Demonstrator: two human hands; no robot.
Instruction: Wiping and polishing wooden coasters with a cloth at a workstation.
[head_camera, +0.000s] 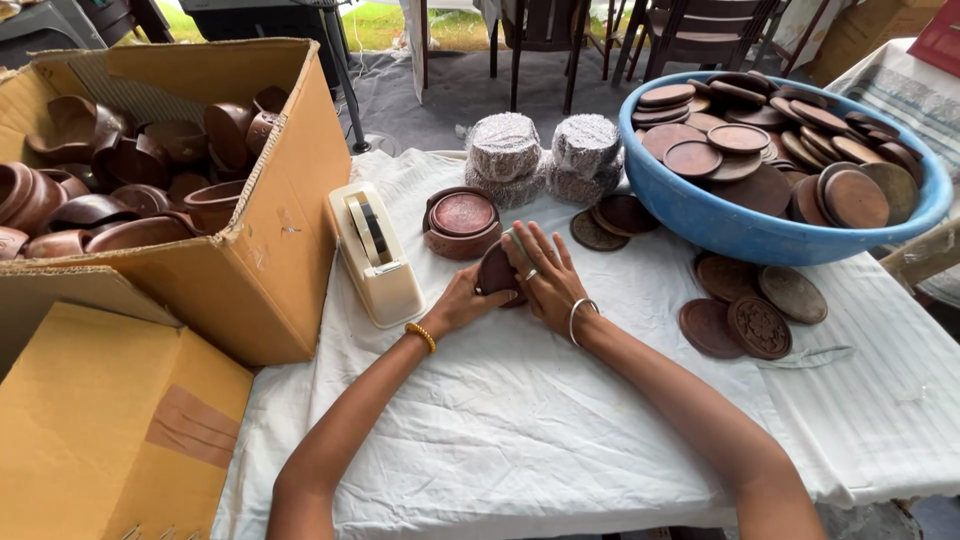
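Left hand (455, 305) and right hand (545, 280) are both clamped on a round wooden lid (497, 272) (dark brown); tape dispenser (375, 255) at 9 o'clock.

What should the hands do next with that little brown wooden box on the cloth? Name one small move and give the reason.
Probably reach the left hand to the tape dispenser for a strip. Both hands clasp the small brown box, the right hand laid over it, and the dispenser stands just beside the left hand. Two wrapped bundles behind suggest packing, though I can't confirm that.
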